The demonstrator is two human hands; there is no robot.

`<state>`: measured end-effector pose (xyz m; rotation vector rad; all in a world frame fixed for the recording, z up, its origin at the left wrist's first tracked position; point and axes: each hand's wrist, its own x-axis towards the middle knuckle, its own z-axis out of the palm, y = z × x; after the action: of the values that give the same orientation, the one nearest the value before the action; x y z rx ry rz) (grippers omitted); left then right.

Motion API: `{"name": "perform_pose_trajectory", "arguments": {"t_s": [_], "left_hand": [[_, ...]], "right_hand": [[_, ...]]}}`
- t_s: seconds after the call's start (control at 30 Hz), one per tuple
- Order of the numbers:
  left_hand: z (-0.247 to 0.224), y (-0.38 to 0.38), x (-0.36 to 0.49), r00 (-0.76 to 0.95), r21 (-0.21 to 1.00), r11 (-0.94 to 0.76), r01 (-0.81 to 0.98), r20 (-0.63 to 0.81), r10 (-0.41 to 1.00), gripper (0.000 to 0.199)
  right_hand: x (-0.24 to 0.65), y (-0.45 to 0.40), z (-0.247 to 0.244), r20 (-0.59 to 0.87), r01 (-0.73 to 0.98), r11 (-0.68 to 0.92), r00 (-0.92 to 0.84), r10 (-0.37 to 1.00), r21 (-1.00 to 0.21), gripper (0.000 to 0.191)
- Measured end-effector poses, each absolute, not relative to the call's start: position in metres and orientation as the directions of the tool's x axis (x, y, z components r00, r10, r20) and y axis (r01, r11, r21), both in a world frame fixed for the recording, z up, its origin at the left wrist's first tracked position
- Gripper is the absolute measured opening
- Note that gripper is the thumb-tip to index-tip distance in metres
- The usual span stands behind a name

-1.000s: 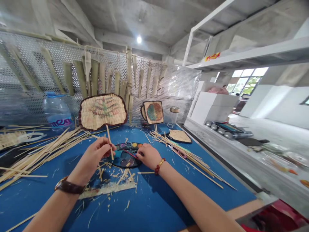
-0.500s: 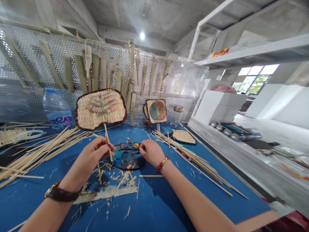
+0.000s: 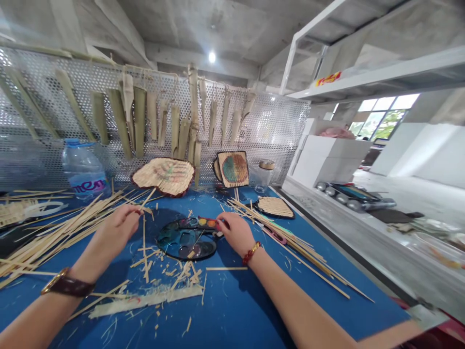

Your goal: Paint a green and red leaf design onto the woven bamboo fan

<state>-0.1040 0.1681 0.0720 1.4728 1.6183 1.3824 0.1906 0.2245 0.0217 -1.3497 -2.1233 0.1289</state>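
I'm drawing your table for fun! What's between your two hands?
In the head view, a dark round paint palette sits between the left hand and the right hand, on the blue work surface.

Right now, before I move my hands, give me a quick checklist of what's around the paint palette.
Right hand at the black paint palette: ok, fingertips at its edge.
Palette flat on the blue mat: ok.
Left hand gripping a bamboo strip: cannot tell, fingertips sit among strips.
Near side of palette free of bamboo shavings: not ok, scattered close by.
Palette wells uncovered: not ok, a thin stick lies across them.
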Motion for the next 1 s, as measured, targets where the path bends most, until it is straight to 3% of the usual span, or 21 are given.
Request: {"name": "perform_pose_trajectory", "arguments": {"t_s": [0.2,0.33,0.6,0.77,1.0], "left_hand": [[0.044,0.168,-0.134,-0.231,0.752,-0.186,0.633,0.413,0.881,0.018],[0.037,0.172,-0.143,-0.211,0.693,-0.178,0.699,0.438,0.874,0.018],[0.035,0.175,-0.138,-0.245,0.836,-0.212,0.507,0.375,0.894,0.019],[0.032,0.18,-0.144,-0.238,0.918,-0.186,0.351,0.28,0.93,0.028],[0.04,0.177,-0.147,-0.326,0.929,-0.166,0.332,0.278,0.903,0.025]], "right_hand": [[0.184,0.219,0.021,0.455,0.711,0.536,-0.332,0.826,-0.455,0.022],[0.171,0.207,0.025,0.442,0.676,0.564,-0.371,0.817,-0.475,0.025],[0.152,0.205,0.021,0.436,0.65,0.582,-0.396,0.808,-0.489,0.027],[0.138,0.216,0.023,0.389,0.715,0.595,-0.462,0.797,-0.368,0.03],[0.113,0.227,0.036,0.308,0.767,0.606,-0.537,0.786,-0.211,0.031]]}}
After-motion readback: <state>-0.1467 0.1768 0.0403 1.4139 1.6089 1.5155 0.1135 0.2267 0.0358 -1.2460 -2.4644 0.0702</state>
